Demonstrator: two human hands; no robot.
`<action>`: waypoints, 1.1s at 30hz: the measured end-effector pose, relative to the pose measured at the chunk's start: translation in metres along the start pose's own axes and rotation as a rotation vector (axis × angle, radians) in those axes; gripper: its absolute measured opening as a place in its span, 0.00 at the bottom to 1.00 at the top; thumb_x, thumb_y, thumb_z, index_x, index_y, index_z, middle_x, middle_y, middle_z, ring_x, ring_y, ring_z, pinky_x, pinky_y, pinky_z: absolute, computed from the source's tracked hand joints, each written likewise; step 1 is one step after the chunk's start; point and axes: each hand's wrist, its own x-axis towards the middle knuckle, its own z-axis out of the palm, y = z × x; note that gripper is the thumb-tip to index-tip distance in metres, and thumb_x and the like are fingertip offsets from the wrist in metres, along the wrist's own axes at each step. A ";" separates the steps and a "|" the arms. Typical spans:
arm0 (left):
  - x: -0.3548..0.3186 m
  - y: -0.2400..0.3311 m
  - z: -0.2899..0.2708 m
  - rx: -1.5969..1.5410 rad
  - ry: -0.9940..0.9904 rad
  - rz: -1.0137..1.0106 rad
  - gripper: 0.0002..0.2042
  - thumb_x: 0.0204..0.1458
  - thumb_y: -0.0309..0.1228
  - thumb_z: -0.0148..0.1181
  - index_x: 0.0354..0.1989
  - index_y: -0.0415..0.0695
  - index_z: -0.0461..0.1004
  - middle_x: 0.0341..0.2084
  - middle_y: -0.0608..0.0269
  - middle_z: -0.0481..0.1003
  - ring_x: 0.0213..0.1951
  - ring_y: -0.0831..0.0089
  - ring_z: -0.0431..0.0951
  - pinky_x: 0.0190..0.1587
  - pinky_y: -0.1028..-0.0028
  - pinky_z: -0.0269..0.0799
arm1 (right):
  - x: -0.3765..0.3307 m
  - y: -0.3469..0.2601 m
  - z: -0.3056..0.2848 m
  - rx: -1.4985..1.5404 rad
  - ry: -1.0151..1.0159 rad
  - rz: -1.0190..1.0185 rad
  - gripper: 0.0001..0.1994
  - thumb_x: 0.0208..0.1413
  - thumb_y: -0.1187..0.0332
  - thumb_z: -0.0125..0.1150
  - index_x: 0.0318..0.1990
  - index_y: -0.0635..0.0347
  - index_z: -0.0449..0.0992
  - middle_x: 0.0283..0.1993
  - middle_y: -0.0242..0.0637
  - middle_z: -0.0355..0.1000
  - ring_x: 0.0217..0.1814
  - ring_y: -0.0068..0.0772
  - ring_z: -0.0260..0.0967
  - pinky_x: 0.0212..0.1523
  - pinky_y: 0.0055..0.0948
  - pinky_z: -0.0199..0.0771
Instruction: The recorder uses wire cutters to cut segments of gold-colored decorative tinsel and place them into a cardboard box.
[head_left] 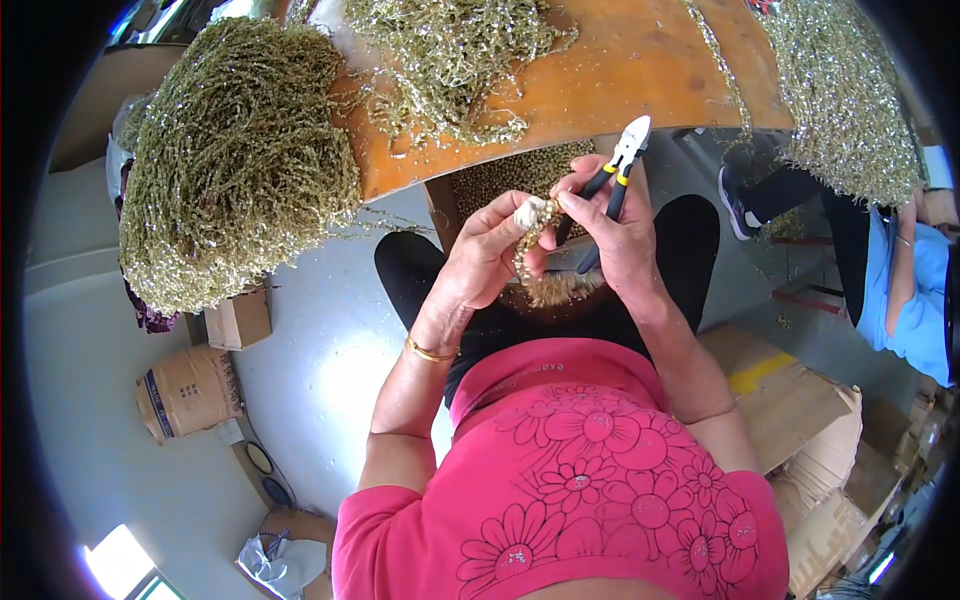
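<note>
Your left hand (480, 262) pinches a limp, light beaded strand (527, 240) near its top. Your right hand (620, 235) grips side cutters (618, 170) by their handles.

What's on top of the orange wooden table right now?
On the orange wooden table lie tangled heaps of greenish-gold beaded strands; a bigger mound drapes over its left end and another hangs off the right. The tabletop under the heaps is covered.

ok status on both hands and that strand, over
Left hand pinching beaded strand. Right hand on strand too, holding cutters. Nothing in the way.
</note>
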 end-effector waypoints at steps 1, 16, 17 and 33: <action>0.000 0.000 0.000 -0.001 0.000 -0.001 0.09 0.55 0.32 0.48 0.38 0.40 0.65 0.24 0.62 0.72 0.21 0.78 0.69 0.27 0.81 0.67 | 0.000 0.001 -0.001 0.017 -0.004 0.006 0.14 0.49 0.76 0.56 0.43 0.62 0.63 0.33 0.34 0.67 0.36 0.21 0.66 0.37 0.19 0.67; 0.004 -0.016 -0.001 0.287 0.110 0.148 0.07 0.51 0.25 0.52 0.38 0.40 0.68 0.31 0.63 0.73 0.30 0.81 0.70 0.36 0.81 0.67 | -0.006 0.006 -0.003 -0.025 0.117 0.130 0.16 0.48 0.74 0.57 0.45 0.63 0.63 0.36 0.35 0.69 0.35 0.19 0.66 0.38 0.18 0.66; 0.005 -0.019 -0.005 0.367 0.160 0.205 0.07 0.51 0.24 0.52 0.38 0.40 0.68 0.32 0.64 0.73 0.32 0.81 0.71 0.37 0.80 0.67 | -0.006 0.005 -0.001 -0.100 0.165 0.108 0.17 0.48 0.74 0.58 0.46 0.63 0.63 0.36 0.34 0.69 0.35 0.18 0.65 0.38 0.18 0.66; 0.003 -0.018 -0.003 0.374 0.235 0.279 0.05 0.50 0.21 0.53 0.36 0.39 0.68 0.30 0.68 0.71 0.34 0.85 0.69 0.37 0.85 0.67 | -0.011 0.016 -0.005 -0.238 -0.056 0.182 0.14 0.45 0.72 0.61 0.41 0.60 0.68 0.28 0.23 0.65 0.30 0.13 0.60 0.34 0.15 0.62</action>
